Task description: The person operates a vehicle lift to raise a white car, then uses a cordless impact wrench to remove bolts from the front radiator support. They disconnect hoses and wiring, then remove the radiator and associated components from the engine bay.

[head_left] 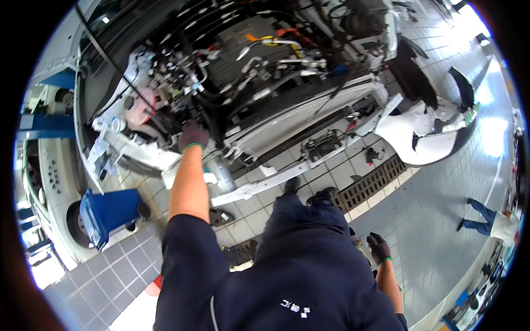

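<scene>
My left hand (193, 137), in a dark glove with a green cuff, reaches into the front left corner of an opened car's engine bay (243, 47). Dark hoses and parts surround its fingers and hide them, so what it touches or grips does not show. Just left of it sits a pinkish-white fluid tank (141, 110); a silver cylinder (221, 174) lies on its near side. Down at my right side hangs my right hand (379, 248), gloved alike, fingers loosely bent and a little apart, with nothing seen in it.
The car's bare front crossbar (262, 185) runs before my legs. Removed white bumper parts (425, 138) lie on the floor at right, beyond a drain grate (372, 182). A blue bin (110, 212) stands at left. Another person (494, 223) is far right.
</scene>
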Motion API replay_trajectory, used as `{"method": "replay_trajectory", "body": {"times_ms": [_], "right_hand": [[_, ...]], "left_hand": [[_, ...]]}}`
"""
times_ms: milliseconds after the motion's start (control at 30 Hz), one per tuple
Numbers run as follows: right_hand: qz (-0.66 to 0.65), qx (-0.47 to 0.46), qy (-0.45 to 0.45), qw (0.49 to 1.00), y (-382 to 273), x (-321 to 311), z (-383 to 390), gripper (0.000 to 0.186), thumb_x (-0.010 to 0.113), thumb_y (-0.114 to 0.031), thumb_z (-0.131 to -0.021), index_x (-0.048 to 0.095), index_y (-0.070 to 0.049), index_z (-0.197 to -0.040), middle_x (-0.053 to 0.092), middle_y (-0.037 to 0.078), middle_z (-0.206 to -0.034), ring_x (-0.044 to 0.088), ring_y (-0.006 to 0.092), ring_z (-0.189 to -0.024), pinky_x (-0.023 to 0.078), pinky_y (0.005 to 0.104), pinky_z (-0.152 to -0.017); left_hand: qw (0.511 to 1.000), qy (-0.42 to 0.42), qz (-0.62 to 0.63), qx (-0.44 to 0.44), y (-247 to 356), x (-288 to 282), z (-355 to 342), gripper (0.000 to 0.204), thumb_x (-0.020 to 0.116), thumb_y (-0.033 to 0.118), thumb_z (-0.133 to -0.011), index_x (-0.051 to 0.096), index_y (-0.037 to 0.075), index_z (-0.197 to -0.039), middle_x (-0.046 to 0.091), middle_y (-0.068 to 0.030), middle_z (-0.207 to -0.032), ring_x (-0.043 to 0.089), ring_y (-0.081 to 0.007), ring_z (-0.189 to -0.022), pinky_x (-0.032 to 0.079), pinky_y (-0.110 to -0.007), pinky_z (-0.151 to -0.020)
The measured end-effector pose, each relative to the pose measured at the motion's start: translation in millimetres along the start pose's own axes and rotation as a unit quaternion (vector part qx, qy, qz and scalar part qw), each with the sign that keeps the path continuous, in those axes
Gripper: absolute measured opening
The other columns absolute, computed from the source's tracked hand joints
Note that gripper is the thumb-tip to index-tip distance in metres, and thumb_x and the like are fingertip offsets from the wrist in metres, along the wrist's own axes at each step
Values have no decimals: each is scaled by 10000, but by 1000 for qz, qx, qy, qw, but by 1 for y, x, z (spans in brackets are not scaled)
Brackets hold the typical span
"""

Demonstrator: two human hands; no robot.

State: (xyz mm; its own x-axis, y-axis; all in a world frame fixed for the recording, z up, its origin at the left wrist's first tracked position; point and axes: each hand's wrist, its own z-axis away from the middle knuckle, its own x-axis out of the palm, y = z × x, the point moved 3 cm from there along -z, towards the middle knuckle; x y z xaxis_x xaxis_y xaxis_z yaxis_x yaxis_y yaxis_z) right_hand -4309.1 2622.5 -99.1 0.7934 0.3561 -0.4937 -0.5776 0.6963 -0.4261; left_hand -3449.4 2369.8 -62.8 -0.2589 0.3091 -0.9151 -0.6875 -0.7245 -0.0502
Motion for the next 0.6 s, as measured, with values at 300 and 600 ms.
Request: {"method": "replay_trajectory", "body": {"times_ms": [300,600], "right_hand": [[-1,23,26,999,-3,-14,17,576,747,-363,-1042,633,1,-1474,759,147,-1295,708,210,-1093,549,362,-997],[-6,78,-3,997,-23,-15,49,569,736,-397,-1031,661,-26,-1455,749,147,-1344,681,267,-1273,507,379,-1101]], "left_hand": [[998,-10,-66,-20,33,-11,0,603,667,287,-939,578,91,-1502,521,-196,-1605,617,-434,-1390,551,-535,-1120],[987,133,89,34,35,-8,47,520,659,334,-971,639,60,-1413,571,-221,-1538,636,-458,-1334,552,-538,-1095]]}}
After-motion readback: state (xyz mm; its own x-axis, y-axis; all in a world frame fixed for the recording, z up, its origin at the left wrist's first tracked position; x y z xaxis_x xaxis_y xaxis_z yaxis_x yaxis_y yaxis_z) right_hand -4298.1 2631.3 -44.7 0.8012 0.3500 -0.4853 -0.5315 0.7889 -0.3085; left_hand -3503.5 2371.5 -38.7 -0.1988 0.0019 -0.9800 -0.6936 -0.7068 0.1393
